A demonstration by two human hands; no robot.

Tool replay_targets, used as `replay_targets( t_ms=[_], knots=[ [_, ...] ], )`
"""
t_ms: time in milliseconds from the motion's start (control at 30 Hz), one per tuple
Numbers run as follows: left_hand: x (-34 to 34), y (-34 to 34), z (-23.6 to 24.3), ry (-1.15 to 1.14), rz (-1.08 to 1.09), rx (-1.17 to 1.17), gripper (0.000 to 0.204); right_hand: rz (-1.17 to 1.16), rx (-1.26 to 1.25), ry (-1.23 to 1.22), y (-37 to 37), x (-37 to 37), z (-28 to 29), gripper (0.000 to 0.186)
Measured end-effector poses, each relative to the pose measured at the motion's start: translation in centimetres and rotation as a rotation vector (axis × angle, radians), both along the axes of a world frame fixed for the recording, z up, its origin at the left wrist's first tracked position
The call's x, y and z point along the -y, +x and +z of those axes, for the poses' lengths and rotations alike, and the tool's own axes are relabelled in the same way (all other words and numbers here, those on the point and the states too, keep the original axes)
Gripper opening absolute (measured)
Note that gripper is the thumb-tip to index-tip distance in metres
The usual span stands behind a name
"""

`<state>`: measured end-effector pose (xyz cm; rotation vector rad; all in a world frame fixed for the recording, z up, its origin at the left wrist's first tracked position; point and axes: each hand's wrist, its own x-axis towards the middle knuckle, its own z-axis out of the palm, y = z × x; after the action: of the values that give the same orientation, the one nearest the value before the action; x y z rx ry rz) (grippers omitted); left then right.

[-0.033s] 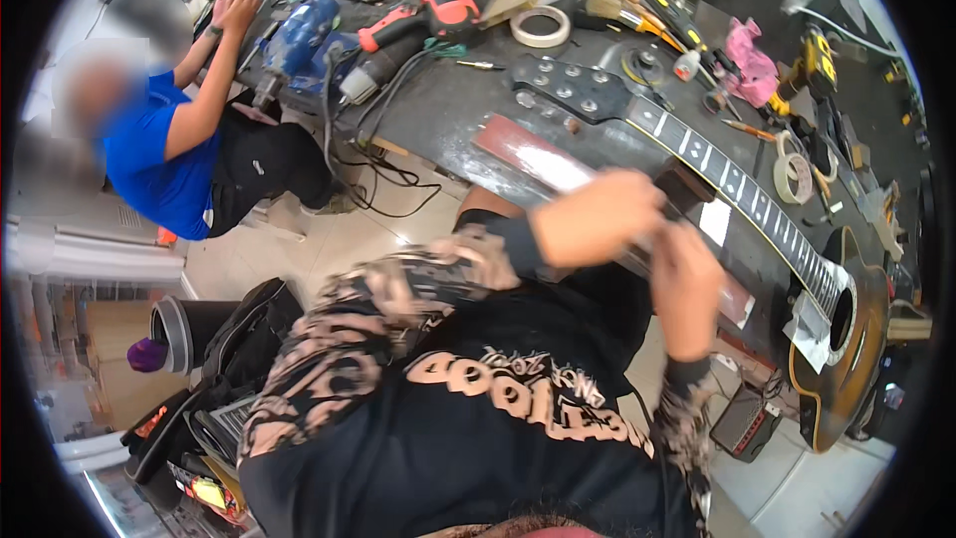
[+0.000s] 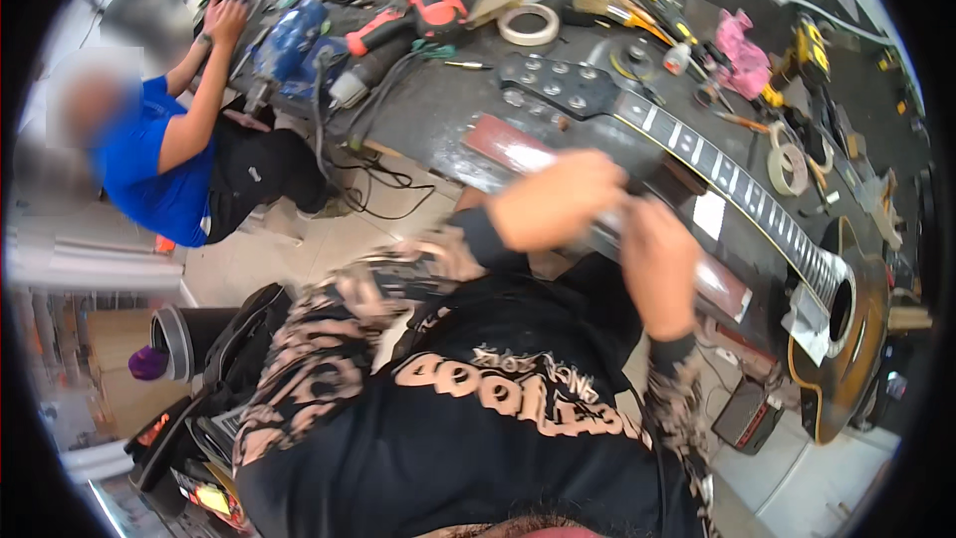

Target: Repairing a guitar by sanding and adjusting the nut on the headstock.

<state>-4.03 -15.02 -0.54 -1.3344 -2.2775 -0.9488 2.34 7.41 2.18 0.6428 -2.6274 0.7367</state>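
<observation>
A long flat reddish strip (image 2: 508,144), shiny in places, lies slantwise along the bench's near edge. Over its middle my left hand (image 2: 558,197) is closed, fingers curled and blurred. Just to the right, my right hand (image 2: 661,261) is closed too, its fingertips pinched close to the left hand's. Whatever they grip is hidden by fingers and motion blur. Beyond the strip rests an acoustic guitar, its dark headstock (image 2: 558,86) to the left, its fretted neck (image 2: 717,167) slanting to the sunburst body (image 2: 851,339) at right. White paper (image 2: 809,327) lies by the soundhole.
A dark block (image 2: 677,177) sits near the neck. Behind lie a red power tool (image 2: 430,2), a blue machine (image 2: 294,45), tape rolls (image 2: 528,25), brushes (image 2: 602,6) and a pink cloth (image 2: 743,52). Cables (image 2: 383,189) hang at left, near a person in blue (image 2: 164,159).
Both my hands have shifted left along the strip, toward its far left end. The whole view has moved slightly. The guitar stays in place on the bench.
</observation>
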Motion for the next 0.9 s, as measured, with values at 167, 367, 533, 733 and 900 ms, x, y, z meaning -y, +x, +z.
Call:
replay_targets(
  t_ms=[167, 367, 533, 733, 900],
  knots=[
    [7.9, -0.6, 2.9, -0.229, 0.13, 0.145, 0.031, 0.092, -0.074, -0.026, -3.0, 7.0, -1.1, 0.009],
    [-9.9, 1.8, -0.1, -0.013, -0.085, 0.041, 0.021, -0.219, -0.012, 0.106, 3.8, -7.4, 1.4, 0.007],
    [-16.5, 3.4, -0.3, -0.069, -0.096, -0.083, 0.007, -0.298, 0.07, 0.125, 6.3, -12.5, 2.1, 0.012],
    [2.8, -0.7, 1.9, -0.137, 0.039, 0.077, 0.032, 0.01, -0.095, -0.06, -1.1, 2.7, -1.4, 0.013],
    [6.0, -1.0, 2.3, -0.202, 0.079, 0.061, 0.028, 0.04, -0.077, -0.018, -2.2, 5.6, -0.9, 0.012]
  ],
)
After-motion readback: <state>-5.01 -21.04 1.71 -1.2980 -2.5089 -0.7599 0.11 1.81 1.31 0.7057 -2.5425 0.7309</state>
